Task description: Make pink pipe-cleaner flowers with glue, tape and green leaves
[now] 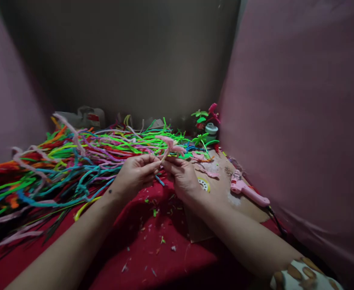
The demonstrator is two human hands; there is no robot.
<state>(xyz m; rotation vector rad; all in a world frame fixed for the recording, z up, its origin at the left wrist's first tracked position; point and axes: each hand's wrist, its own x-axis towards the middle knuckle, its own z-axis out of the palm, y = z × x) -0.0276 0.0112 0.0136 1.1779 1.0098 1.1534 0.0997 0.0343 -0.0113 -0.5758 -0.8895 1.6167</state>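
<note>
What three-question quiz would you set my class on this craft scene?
1. True or false: the left hand and the right hand both hold the pink flower.
2. The glue gun lies: A) to the right of both hands B) to the left of them C) between them.
3. Fill in: the cloth under the forearms is ____.
Key: 1 true; 2 A; 3 red.

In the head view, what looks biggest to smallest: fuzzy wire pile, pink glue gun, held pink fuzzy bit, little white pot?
1. fuzzy wire pile
2. pink glue gun and held pink fuzzy bit, about alike
3. little white pot, farther back, so unsure
</note>
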